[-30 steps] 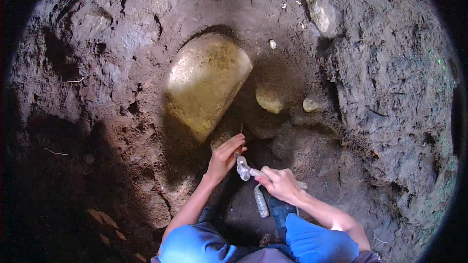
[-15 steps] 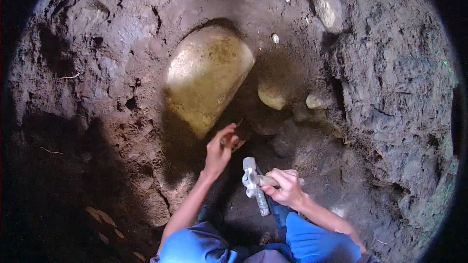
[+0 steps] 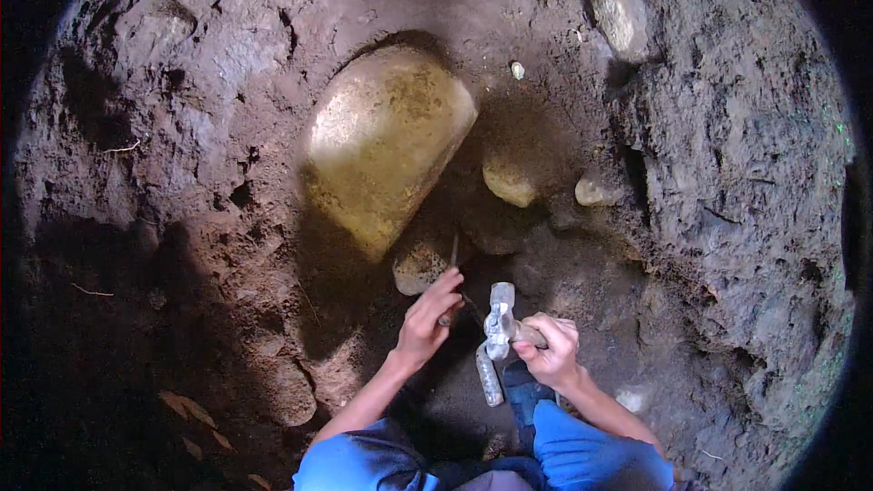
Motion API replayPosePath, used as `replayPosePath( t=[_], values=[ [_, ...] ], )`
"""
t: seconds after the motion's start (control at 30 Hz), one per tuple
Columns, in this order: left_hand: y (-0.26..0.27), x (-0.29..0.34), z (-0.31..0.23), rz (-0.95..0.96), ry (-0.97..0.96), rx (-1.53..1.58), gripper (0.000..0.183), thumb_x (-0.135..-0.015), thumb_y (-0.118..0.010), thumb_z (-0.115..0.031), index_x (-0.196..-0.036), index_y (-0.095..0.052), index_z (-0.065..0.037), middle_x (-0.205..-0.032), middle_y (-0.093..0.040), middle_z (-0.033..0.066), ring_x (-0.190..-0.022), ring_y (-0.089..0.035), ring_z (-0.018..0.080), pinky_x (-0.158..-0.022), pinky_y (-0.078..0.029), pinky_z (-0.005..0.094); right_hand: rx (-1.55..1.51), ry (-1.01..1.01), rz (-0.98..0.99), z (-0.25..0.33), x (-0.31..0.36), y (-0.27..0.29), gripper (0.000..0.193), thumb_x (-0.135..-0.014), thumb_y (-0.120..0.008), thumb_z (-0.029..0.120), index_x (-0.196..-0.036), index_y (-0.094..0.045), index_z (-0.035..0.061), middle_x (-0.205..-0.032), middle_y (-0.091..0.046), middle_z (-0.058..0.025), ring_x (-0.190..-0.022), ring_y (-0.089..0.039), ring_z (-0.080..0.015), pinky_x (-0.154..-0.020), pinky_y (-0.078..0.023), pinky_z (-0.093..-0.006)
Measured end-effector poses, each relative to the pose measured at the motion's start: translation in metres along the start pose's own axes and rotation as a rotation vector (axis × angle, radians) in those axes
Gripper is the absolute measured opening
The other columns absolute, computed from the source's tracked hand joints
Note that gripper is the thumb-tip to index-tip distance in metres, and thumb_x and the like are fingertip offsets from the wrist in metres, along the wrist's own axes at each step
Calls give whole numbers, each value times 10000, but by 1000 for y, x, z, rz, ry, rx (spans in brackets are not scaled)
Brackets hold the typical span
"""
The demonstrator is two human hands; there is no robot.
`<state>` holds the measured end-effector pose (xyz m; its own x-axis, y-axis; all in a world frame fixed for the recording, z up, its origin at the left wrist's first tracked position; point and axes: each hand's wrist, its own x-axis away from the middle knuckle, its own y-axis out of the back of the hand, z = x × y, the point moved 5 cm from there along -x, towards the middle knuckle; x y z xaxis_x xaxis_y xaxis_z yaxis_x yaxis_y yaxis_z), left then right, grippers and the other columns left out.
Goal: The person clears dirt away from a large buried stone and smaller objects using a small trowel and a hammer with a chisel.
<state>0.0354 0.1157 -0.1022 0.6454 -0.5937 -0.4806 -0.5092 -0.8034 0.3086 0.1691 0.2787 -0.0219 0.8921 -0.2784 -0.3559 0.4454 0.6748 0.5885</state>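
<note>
My left hand (image 3: 426, 323) is closed round a thin metal chisel (image 3: 455, 250), whose narrow end points away toward a dark hollow in the soil. Just beyond the knuckles sits a small rounded rock (image 3: 418, 269), below the lower corner of a large pale, flat-faced boulder (image 3: 391, 145). My right hand (image 3: 550, 350) grips the wooden handle of a hammer (image 3: 499, 320) close behind its grey metal head. That head hangs to the right of my left hand, apart from the chisel. Below it lies a grey, worn cylindrical piece (image 3: 488, 377), perhaps a tool handle.
Rough earth walls rise on both sides, the right one (image 3: 737, 173) deeply pitted. Two part-buried stones, one pale (image 3: 507, 184) and one smaller (image 3: 593, 192), stick out right of the boulder. Dry leaves (image 3: 189, 407) lie at lower left. My boot (image 3: 526, 391) stands near the hammer.
My left hand has drawn nearer and slightly right, uncovering the small rock; the chisel now shows more clearly. The hammer has shifted right, away from my left hand's earlier place.
</note>
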Motion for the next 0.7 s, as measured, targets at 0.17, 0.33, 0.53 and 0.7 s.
replayPosePath(
  t=[0.17, 0.33, 0.53, 0.7],
  values=[
    [7, -29, 13, -88, 20, -15, 281, -837, -714, 99, -1086, -622, 5, -1244, -669, 185, -1245, -620, 345, -988, -548, 414, -11, -58, -29, -4, 3, 3, 440, -911, -707, 447, -841, -649, 17, -689, -623, -121, -592, -654, -307, -548, -484, -375],
    [1, -25, 17, 5, 12, -70, 272, -846, -701, 96, -1093, -629, 8, -1247, -671, 176, -1228, -632, 338, -989, -545, 407, -24, -72, 28, -7, 7, -4, 390, -867, -782, 380, -867, -654, 12, -711, -658, -123, -595, -679, -280, -545, -513, -358],
    [0, -25, 10, 36, -27, -16, 336, -820, -694, 112, -1129, -628, -1, -1270, -662, 169, -1275, -597, 344, -1034, -517, 424, -29, -38, 59, -3, 8, -8, 370, -839, -805, 358, -863, -656, 21, -716, -662, -115, -589, -675, -275, -540, -512, -360],
    [3, -35, 9, 87, 40, -47, 369, -814, -677, 122, -1155, -615, -1, -1287, -650, 174, -1271, -594, 358, -1037, -517, 423, -23, -61, 82, -7, 11, -15, 344, -824, -816, 339, -868, -665, 33, -729, -670, -109, -608, -684, -279, -551, -515, -365]
  ],
)
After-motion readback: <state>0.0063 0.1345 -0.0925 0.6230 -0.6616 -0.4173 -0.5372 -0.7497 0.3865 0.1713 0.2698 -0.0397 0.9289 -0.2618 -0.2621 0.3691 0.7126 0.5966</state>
